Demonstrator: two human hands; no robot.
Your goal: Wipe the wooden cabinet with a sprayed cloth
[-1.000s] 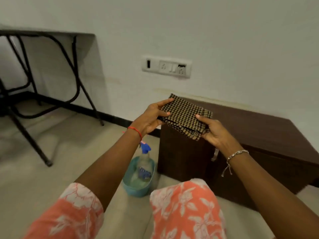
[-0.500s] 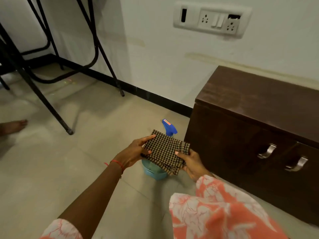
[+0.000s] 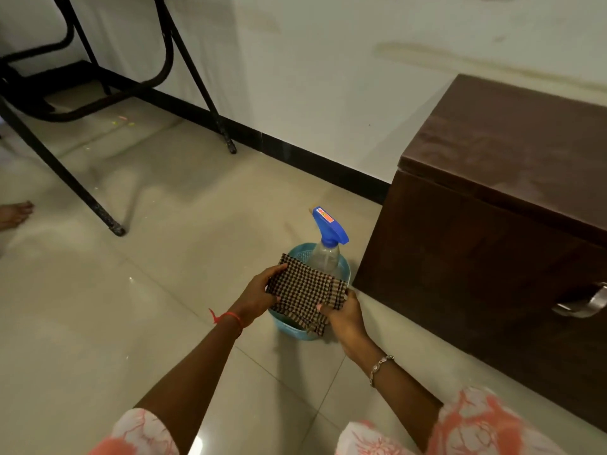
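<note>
I hold the folded checked cloth (image 3: 303, 292) flat between both hands, just above the blue basket (image 3: 343, 267) on the floor. My left hand (image 3: 258, 297) pinches its edge at nine o'clock, my right hand (image 3: 341, 315) grips the corner at four o'clock. A spray bottle (image 3: 328, 244) with a blue head stands in the basket at twelve o'clock. The wooden cabinet (image 3: 492, 205) sits at two o'clock, just beside the basket, against the wall (image 3: 328, 60).

One checked cloth (image 3: 303, 292), gripped by two hands: left hand (image 3: 259, 295), right hand (image 3: 343, 315). One spray bottle (image 3: 326, 247), standing in one blue basket (image 3: 292, 328). One wooden cabinet (image 3: 492, 224), one metal handle (image 3: 583, 303) in view. One bare foot (image 3: 14, 213) at the left edge.
</note>
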